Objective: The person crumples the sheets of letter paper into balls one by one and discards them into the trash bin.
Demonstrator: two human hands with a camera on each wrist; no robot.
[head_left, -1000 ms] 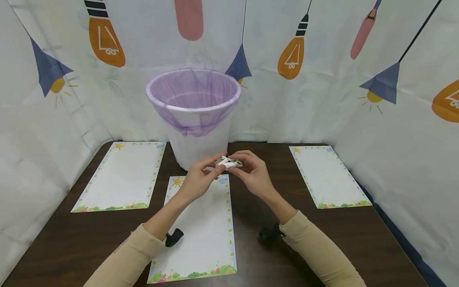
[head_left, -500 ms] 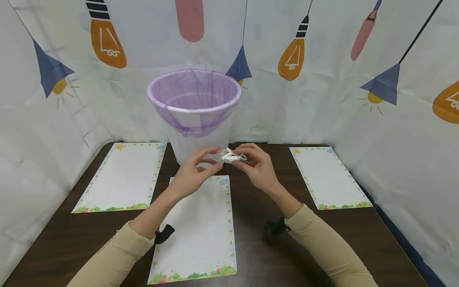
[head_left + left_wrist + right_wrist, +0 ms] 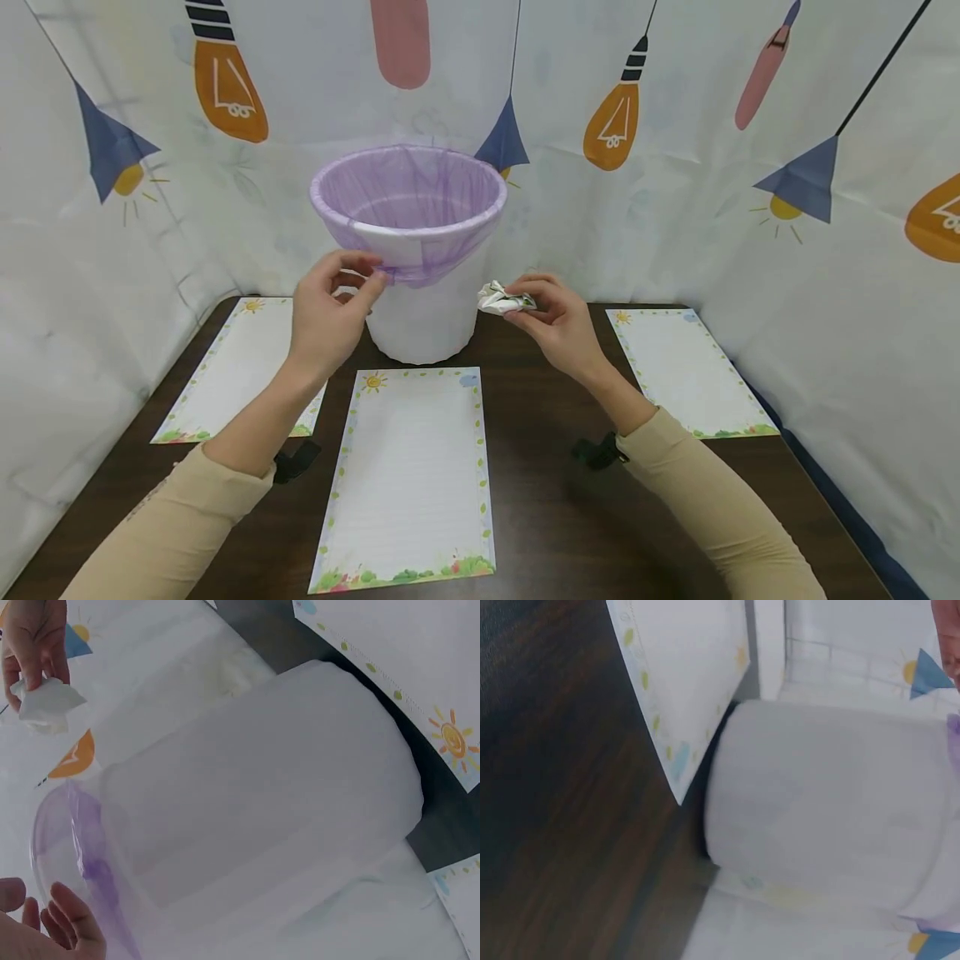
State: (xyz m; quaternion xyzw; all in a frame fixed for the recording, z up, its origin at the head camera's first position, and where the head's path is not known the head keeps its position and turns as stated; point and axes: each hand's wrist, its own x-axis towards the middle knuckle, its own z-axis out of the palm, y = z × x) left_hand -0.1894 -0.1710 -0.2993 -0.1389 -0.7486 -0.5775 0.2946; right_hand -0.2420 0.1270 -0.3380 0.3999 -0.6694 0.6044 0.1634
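My right hand [image 3: 555,321] pinches a crumpled piece of white paper [image 3: 498,298] between thumb and fingers, raised just right of the bin. In the left wrist view the crumpled paper [image 3: 49,705] hangs from those fingertips. A white plastic trash bin [image 3: 423,325] stands upright at the back of the table. Its purple bag liner [image 3: 427,265] is folded out over the rim. Close to the liner's front left edge is my left hand [image 3: 326,304], fingers bent loosely. The left wrist view has its thumb and fingers apart beside the liner [image 3: 105,889].
Three bordered paper sheets lie on the dark table [image 3: 555,500]: one front centre [image 3: 412,483], one left [image 3: 225,367] partly behind my left arm, one right [image 3: 682,367]. A printed white curtain [image 3: 675,208] hangs behind the bin.
Both hands were together at the crumpled paper. My left hand has let go and moved left and up to the bin's liner. The right hand has lifted the paper up and rightward.
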